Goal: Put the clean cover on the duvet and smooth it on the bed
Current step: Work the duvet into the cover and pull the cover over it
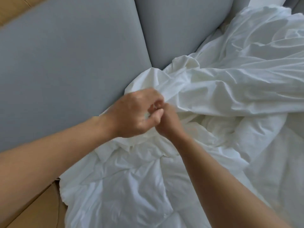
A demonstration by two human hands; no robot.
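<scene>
Corner of a bed, viewed from above. At far left, the grey padded headboard [65, 66] is filling the upper field, with a strip of tan floor [32, 209] showing below it.

Left of centre, the left hand [136, 114] is closing its curled fingers round a bunched corner of white cloth, judged to be the cover [230, 83]; a scrap of fabric is showing inside the fist. Touching it, the right hand [169, 124] is curling its fingers in against the left's. Blur and overlap are hiding them, so whether it is gripping cloth cannot be told.

To the right, the cover is lying in smooth, loose folds, trailing away from the hands toward the upper right edge of the view. Below the hands, the quilted duvet [125, 186] is lying crumpled along the mattress edge, its near corner hanging over the floor.

Handling, as judged: the cover is looking thin, light and limp, so it is likely to slide and bunch, offering no stiffness. The duvet is looking soft and bulkier. The corners are offering the best hold, with cover and duvet pinched together through the cloth.
</scene>
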